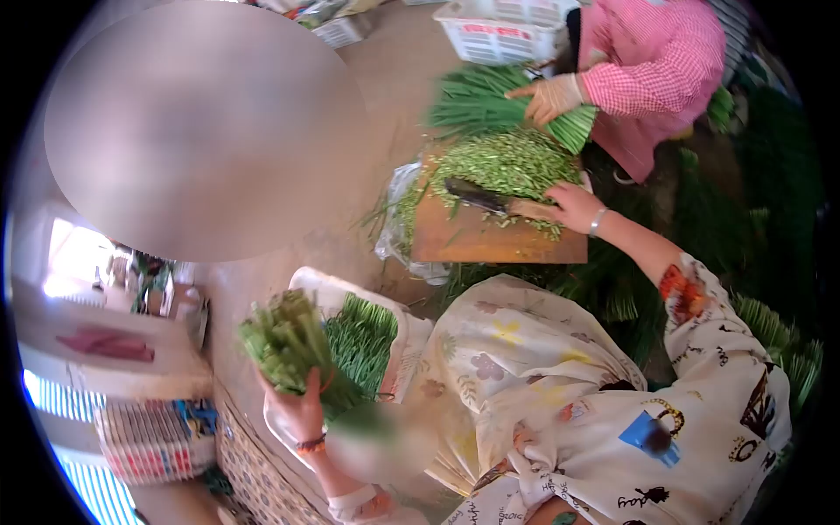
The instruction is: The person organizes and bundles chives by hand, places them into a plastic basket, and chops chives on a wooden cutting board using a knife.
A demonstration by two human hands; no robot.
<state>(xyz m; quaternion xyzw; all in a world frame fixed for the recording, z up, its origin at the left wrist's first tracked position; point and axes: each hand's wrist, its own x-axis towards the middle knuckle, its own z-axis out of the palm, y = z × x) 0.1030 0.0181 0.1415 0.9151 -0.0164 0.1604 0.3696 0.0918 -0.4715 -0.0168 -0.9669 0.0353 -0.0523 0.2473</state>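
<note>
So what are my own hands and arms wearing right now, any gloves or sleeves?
No gloves on either hand. The right hand has a thin silver bangle at the wrist, and that arm wears a loose cream sleeve printed with colourful cartoon motifs and flowers. The left hand has an orange-red band round the wrist, with a pale cuff further down the forearm.

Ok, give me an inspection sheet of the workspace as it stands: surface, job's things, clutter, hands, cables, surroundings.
Surface: wooden cutting board on the floor, partly bare.
Job's things: cleaver on the board; heap of chopped greens; bundle of green stalks.
Clutter: plastic bag beside the board; loose stalks.
Hands: left hand holds the bundle; right hand on the cleaver handle.
Cables: nothing seen.
Surroundings: co-worker's gloved hand on another bunch; white crate.
</note>
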